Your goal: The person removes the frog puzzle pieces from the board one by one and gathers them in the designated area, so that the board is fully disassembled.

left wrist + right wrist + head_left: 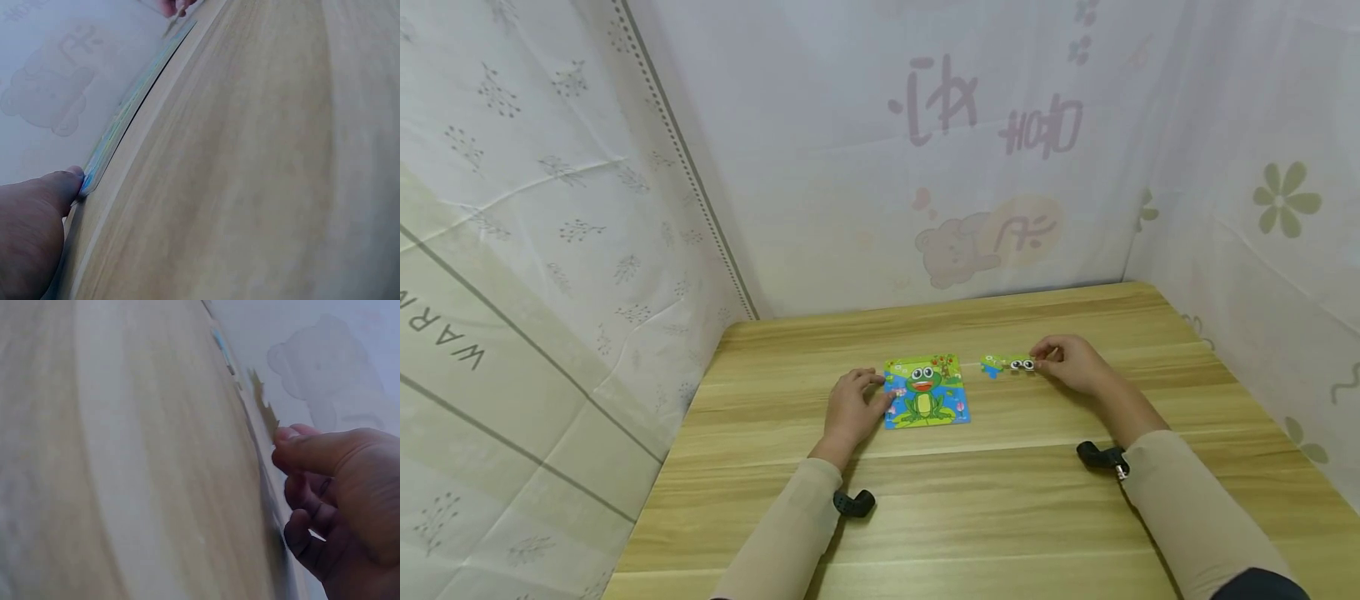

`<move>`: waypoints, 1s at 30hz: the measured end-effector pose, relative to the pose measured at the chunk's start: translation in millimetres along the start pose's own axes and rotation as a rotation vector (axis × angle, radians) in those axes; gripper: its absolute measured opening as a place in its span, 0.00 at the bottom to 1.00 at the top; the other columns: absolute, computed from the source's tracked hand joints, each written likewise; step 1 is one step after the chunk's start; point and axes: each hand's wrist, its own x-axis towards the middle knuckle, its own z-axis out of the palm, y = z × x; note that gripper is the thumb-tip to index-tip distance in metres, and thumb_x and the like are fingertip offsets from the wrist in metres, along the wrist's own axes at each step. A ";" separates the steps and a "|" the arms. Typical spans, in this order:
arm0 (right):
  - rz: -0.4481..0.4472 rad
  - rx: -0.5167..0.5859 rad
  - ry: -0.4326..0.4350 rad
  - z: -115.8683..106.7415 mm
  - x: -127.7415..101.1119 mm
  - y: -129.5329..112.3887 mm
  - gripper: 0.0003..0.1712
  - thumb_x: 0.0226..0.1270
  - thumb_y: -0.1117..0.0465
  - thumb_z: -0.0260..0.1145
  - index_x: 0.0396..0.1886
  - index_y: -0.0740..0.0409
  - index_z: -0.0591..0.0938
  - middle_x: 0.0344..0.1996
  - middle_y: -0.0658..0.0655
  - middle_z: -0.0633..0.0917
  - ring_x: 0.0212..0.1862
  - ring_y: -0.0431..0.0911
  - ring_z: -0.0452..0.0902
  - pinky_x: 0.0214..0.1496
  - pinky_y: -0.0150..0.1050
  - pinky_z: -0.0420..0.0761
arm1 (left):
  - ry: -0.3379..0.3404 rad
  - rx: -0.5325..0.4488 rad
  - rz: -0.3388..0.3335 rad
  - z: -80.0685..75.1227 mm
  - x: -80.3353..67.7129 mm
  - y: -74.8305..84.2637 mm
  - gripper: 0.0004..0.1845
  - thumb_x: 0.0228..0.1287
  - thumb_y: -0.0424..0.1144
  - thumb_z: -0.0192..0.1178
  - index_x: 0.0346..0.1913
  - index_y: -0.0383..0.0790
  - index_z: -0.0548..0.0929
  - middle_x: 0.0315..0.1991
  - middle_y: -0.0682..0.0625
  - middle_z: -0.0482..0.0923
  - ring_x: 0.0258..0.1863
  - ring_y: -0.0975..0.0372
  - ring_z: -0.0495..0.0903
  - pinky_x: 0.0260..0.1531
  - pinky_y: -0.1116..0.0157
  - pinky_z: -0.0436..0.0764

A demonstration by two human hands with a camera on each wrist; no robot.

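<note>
A square frog puzzle board [927,392] lies flat at the middle of the wooden table [1000,500]. My left hand [856,405] rests on its left edge, fingers laid on the board; the left wrist view shows a fingertip [59,187] against the board's thin edge [134,103]. To the right of the board lie loose green and blue puzzle pieces [1003,364]. My right hand [1070,361] pinches the right end of a piece with eyes on it [1022,363], seen edge-on in the right wrist view [267,412] by my thumb [312,450].
White printed cloth walls [925,150] close in the table at the back and on both sides. Black wrist camera mounts [853,503] [1103,457] sit on my beige sleeves. Bare wood stretches in front of the board.
</note>
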 end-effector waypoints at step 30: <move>-0.022 0.025 0.115 4.9 -12.5 17.9 0.12 0.69 0.60 0.74 0.49 0.58 0.87 0.39 0.55 0.88 0.37 0.46 0.81 0.37 0.34 0.79 | -0.015 -0.010 0.001 0.3 0.1 -1.7 0.20 0.68 0.59 0.68 0.55 0.53 0.87 0.69 0.54 0.76 0.71 0.53 0.71 0.73 0.51 0.69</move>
